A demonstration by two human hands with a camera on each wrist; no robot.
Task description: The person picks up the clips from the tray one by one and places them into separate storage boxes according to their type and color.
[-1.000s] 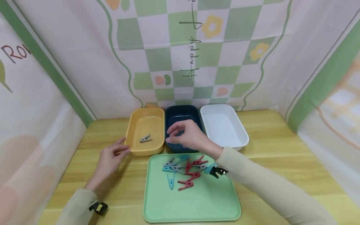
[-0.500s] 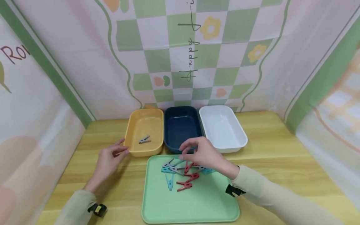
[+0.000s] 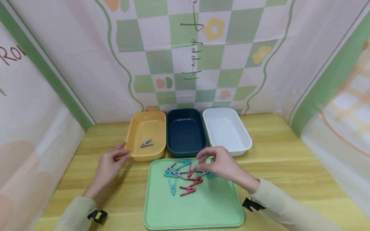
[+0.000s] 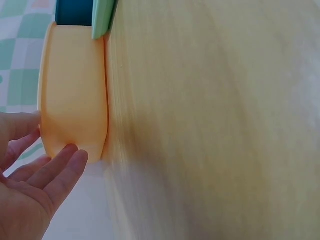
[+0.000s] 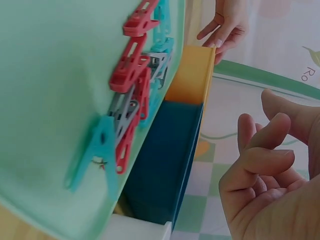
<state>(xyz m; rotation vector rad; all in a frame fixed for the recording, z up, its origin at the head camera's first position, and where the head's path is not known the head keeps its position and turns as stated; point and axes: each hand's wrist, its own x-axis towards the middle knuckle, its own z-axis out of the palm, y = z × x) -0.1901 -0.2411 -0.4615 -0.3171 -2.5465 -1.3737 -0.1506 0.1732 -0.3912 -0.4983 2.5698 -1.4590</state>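
My left hand (image 3: pixel 111 163) rests at the near left corner of the yellow bin (image 3: pixel 133 157), its fingertips touching the bin's outside. In the left wrist view the fingers (image 4: pixel 65 172) lie against the bin's wall. One grey clothespin (image 3: pixel 146 143) lies inside that bin. Over the far part of the green tray (image 3: pixel 193 211) hovers my right hand (image 3: pixel 222 163), thumb and fingers apart and holding nothing. Beneath and beside it is a pile of red clothespins (image 3: pixel 188 190), blue clothespins (image 3: pixel 172 187) and grey clothespins (image 3: pixel 180 175); the hand hides part of the pile in the head view.
A dark blue bin (image 3: pixel 186 131) stands between the yellow bin and a white bin (image 3: pixel 226 130), in a row behind the tray. All stand on a wood-grain table (image 3: pixel 274 154). A printed cloth (image 3: pixel 185 64) hangs behind them.
My right hand has moved from above the dark blue bin back and to the right, over the clothespins on the tray. The left hand has stayed at the yellow bin.
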